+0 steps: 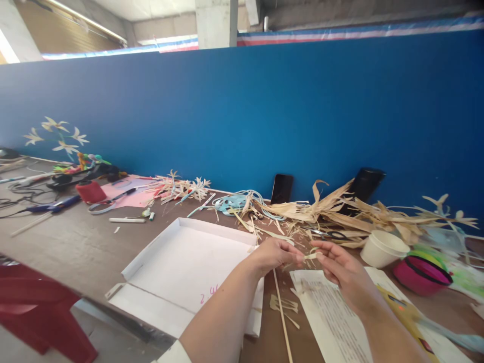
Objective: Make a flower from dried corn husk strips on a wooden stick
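My left hand (278,256) and my right hand (338,264) meet over the table, fingers pinched. Between their fingertips runs a small pale strip of dried husk (311,255), one end in each hand. Below them lies a printed paper sheet (328,317), with a thin wooden stick (282,317) to its left. Cut husk pieces (283,303) rest beside the stick. Under my left forearm is an open white cardboard box (181,267) with pink handwriting, partly hidden by the arm.
Dried husks (302,212) and scissors (328,234) lie behind my hands, near a phone (282,189) leaning on the blue partition (242,111). At right stand a white cup (384,248) and a pink bowl-shaped item (421,275). Husk flowers (189,189), a glue gun (56,205) and a red stool (38,307) are leftward.
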Motion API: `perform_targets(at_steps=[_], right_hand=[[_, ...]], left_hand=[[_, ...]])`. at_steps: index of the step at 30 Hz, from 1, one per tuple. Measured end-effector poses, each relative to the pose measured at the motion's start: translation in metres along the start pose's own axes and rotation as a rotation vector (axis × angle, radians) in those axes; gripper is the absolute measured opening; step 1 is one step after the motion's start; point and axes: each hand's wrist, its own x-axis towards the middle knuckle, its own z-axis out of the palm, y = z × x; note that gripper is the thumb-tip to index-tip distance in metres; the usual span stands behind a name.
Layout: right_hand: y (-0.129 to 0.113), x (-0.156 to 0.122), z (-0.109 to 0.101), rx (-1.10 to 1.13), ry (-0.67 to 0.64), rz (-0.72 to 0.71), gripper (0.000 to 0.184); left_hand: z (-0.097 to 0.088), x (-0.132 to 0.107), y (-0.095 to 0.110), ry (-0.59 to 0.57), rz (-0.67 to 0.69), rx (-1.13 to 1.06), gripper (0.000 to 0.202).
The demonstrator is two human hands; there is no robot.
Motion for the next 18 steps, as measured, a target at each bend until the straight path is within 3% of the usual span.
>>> perform_targets(at_steps=[7, 11, 15, 18], right_hand=[[0.006, 0.005, 0.000, -0.013, 0.043, 0.022, 0.038], [0.008, 0.011, -0.003, 0.010, 0.243, -0.053, 0.038], [-0.008, 0.001, -0.009, -0.024, 0.401, -0.199, 0.032], [-0.032, -0.020, -0.023, -0.227, 0.431, -0.198, 0.034]], left_hand=[[0.001, 0.004, -0.005, 0.033, 0.020, -0.045, 0.035], [0.002, 0.007, -0.008, 0.091, 0.012, -0.082, 0.033], [0.002, 0.009, -0.010, 0.151, -0.025, -0.071, 0.031], [0.002, 0.009, -0.011, 0.181, -0.024, -0.010, 0.030]])
